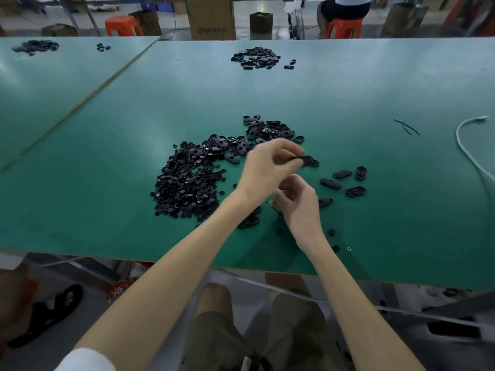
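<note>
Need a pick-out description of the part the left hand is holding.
On the green table, find the big pile of black parts in the middle. Just right of it, the left hand pinches one black oval shell. It is the only oval held in fingers; the loose ovals further right lie on the table.

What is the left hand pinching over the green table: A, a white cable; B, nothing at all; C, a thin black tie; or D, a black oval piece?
D: the left hand pinches a black oval piece at its fingertips, while the white cable lies far off to the right.
</note>
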{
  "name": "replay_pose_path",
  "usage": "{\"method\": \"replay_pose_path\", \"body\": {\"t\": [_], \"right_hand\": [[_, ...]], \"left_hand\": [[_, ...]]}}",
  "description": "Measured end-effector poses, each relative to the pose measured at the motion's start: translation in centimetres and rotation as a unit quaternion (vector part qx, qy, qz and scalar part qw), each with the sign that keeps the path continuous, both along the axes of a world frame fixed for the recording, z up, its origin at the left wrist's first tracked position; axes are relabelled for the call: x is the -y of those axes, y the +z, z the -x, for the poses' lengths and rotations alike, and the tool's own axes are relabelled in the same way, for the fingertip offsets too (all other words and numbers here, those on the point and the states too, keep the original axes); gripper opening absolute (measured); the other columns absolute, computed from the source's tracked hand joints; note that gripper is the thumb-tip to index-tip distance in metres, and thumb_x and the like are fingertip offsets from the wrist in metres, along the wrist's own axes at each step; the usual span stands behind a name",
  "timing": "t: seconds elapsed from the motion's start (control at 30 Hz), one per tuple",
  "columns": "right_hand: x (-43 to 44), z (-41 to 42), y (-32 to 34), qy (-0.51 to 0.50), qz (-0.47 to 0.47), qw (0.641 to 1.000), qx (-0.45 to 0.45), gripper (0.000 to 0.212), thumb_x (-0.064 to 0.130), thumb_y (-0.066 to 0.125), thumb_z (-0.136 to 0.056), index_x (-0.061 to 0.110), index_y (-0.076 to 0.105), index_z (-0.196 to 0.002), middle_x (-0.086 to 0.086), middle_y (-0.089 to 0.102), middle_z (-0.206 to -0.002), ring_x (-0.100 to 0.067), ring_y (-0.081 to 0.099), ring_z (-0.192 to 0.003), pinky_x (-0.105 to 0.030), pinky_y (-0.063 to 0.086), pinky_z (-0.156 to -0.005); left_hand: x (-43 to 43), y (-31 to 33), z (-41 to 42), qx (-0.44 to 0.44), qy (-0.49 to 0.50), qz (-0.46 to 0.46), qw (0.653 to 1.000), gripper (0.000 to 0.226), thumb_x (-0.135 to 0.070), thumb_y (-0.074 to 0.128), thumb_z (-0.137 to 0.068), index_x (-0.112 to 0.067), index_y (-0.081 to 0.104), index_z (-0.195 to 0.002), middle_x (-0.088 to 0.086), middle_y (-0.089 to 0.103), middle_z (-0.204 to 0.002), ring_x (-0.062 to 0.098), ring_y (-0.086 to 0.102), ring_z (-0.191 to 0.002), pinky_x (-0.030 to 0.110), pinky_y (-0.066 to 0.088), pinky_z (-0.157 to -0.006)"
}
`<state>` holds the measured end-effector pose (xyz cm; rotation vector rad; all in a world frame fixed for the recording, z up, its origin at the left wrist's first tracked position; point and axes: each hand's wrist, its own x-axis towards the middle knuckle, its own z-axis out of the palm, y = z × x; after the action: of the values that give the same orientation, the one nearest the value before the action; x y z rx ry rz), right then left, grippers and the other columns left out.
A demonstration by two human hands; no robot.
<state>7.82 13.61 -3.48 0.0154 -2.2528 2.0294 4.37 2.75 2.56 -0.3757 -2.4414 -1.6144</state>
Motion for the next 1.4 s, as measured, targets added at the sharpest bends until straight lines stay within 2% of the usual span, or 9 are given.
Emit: {"method": "replay_pose_path", "body": {"t": [0.1,0.27,0.4,0.5,0.6,0.73,0.87,1.07,1.4], "right_hand": [[0.1,-0.2,0.1,-0.024,-0.066,0.997,0.040,0.030,-0.003,0.060,-0.096,0.020,0.055,-0.076,0.013,0.060,-0.060,-0.002,0.053,-0.056,-0.032,0.043,-0.066],[-0.7,-1.1,0.5,-0.004,0.071,0.997,-0.035,0.030,0.010,0.027,-0.113,0.000,0.054,-0.122,-0.011,0.062,-0.091,-0.015,0.063,-0.076,-0.028,0.053,-0.072],[-0.9,-1.0,0.2,0.002,0.157,0.988,-0.008,0.032,0.011,0.025,-0.113,0.001,0.055,-0.116,-0.010,0.063,-0.086,-0.016,0.065,-0.073,-0.024,0.055,-0.065],[-0.1,-0.7,0.7,-0.013,0.160,0.987,0.032,0.026,0.001,0.033,-0.108,0.003,0.059,-0.104,-0.011,0.055,-0.084,-0.020,0.054,-0.077,-0.030,0.049,-0.069],[-0.1,-0.2,0.0,-0.021,0.008,0.999,0.025,0.015,-0.007,0.061,-0.093,0.000,0.069,-0.105,-0.006,0.071,-0.085,-0.018,0.065,-0.078,-0.044,0.054,-0.071],[-0.1,-0.4,0.1,-0.034,0.010,0.999,0.004,0.016,0.004,0.068,-0.096,0.017,0.069,-0.105,0.000,0.076,-0.094,-0.012,0.074,-0.078,-0.027,0.058,-0.068],[0.0,-0.3,-0.2,-0.032,0.018,0.999,0.009,0.015,0.007,0.068,-0.098,0.017,0.067,-0.109,-0.004,0.073,-0.094,-0.009,0.071,-0.067,-0.020,0.053,-0.062],[0.0,-0.3,0.0,-0.033,0.026,0.999,0.005,0.014,0.006,0.068,-0.098,0.015,0.067,-0.109,-0.007,0.071,-0.095,-0.007,0.070,-0.066,-0.021,0.054,-0.063],[-0.2,-0.3,-0.2,-0.029,0.024,0.999,0.003,0.013,0.007,0.068,-0.098,0.015,0.067,-0.109,-0.004,0.071,-0.095,-0.006,0.070,-0.067,-0.022,0.055,-0.063]], "left_hand": [[-3.9,0.8,1.2,0.031,-0.065,0.063,0.995,0.014,-0.007,0.078,-0.086,-0.018,0.079,-0.095,-0.009,0.076,-0.083,-0.003,0.068,-0.074,0.010,0.050,-0.071],[-8.6,0.4,2.4,0.085,-0.100,0.108,0.985,0.017,-0.004,0.075,-0.088,-0.010,0.077,-0.104,-0.001,0.074,-0.087,0.008,0.070,-0.072,0.013,0.052,-0.068],[-9.0,-0.3,2.8,0.086,-0.102,0.135,0.982,0.028,-0.011,0.074,-0.090,-0.017,0.073,-0.118,-0.003,0.077,-0.106,0.013,0.070,-0.086,0.029,0.053,-0.089],[-7.8,-0.5,2.8,0.061,-0.057,0.102,0.991,0.023,-0.012,0.068,-0.094,-0.018,0.075,-0.115,-0.006,0.074,-0.103,0.004,0.062,-0.080,0.027,0.053,-0.090],[-5.5,-0.9,2.9,0.041,0.011,0.091,0.995,0.022,-0.009,0.061,-0.098,-0.013,0.075,-0.114,-0.004,0.073,-0.105,0.005,0.063,-0.085,0.028,0.053,-0.092],[-1.0,-1.9,3.3,0.023,0.071,0.178,0.981,0.035,-0.002,0.051,-0.100,-0.012,0.068,-0.128,0.005,0.066,-0.128,0.020,0.062,-0.117,0.039,0.047,-0.108],[3.0,-3.2,3.8,-0.005,0.161,0.342,0.926,0.042,-0.001,0.050,-0.101,-0.011,0.058,-0.141,0.010,0.053,-0.145,0.027,0.046,-0.135,0.041,0.033,-0.114],[7.2,-4.4,3.7,0.008,0.205,0.411,0.888,0.028,-0.012,0.050,-0.105,-0.015,0.065,-0.129,0.009,0.056,-0.133,0.028,0.046,-0.125,0.040,0.027,-0.106],[8.5,-3.6,3.1,0.049,0.170,0.348,0.921,0.014,-0.023,0.072,-0.096,-0.024,0.070,-0.110,0.001,0.055,-0.111,0.023,0.046,-0.117,0.035,0.017,-0.087]]}}
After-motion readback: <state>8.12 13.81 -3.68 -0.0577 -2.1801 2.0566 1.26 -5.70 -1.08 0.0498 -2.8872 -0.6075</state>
